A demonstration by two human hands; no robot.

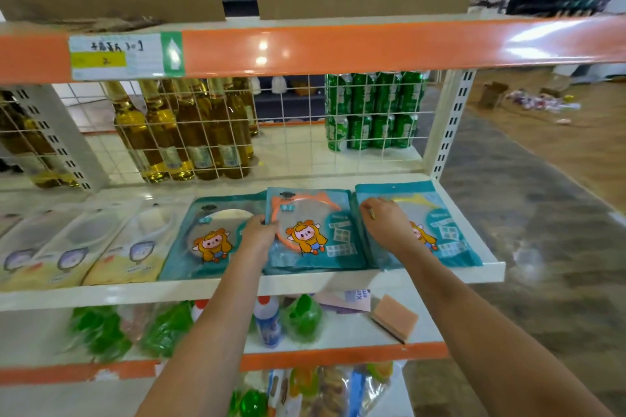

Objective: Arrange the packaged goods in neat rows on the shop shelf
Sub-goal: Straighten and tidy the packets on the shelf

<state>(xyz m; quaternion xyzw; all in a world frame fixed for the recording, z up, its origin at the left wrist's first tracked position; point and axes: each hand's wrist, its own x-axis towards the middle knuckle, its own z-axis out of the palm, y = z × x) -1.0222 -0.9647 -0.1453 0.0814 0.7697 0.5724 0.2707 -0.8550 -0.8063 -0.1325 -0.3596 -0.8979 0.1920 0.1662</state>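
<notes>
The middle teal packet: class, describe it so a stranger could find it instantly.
On the white shelf beneath the orange rail, three teal packets lie at the right end. It is the middle packet, gripped by the left hand; only it shows an orange ring.

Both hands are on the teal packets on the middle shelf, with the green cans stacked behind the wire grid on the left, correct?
Not quite: the head view shows the green cans on the right behind the wire grid. Left hand and right hand are on the teal packets.
</notes>
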